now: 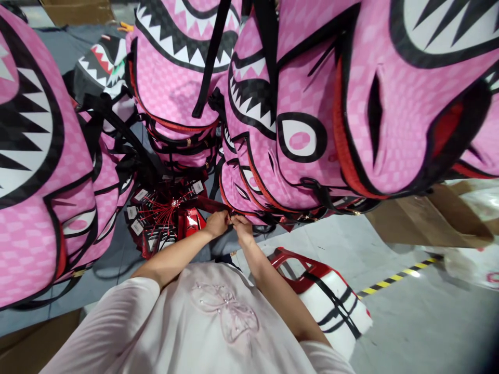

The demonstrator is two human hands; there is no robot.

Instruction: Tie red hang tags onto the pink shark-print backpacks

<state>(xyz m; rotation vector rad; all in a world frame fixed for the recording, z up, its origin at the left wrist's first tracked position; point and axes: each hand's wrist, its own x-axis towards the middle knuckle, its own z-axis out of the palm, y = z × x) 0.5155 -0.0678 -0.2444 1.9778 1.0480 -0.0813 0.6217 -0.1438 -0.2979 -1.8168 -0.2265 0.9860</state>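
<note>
My left hand (217, 223) and my right hand (240, 226) meet at the lower edge of a pink checkered backpack (237, 193). Both have their fingers pinched together, almost touching. Whatever lies between the fingertips is too small to make out. Left of my left hand, a fanned bunch of dark red hang tags (156, 213) with red strings and white labels rests on the grey surface. A bright red tag (193, 221) lies closest to my left wrist.
Pink shark-mouth backpacks stand in a stack at left (78, 171), a stack at the back (175, 88) and a large pile at right (307, 93). A red-and-white stool (331, 301) is by my right arm. Cardboard (421, 215) and yellow-black floor tape (397, 278) are at right.
</note>
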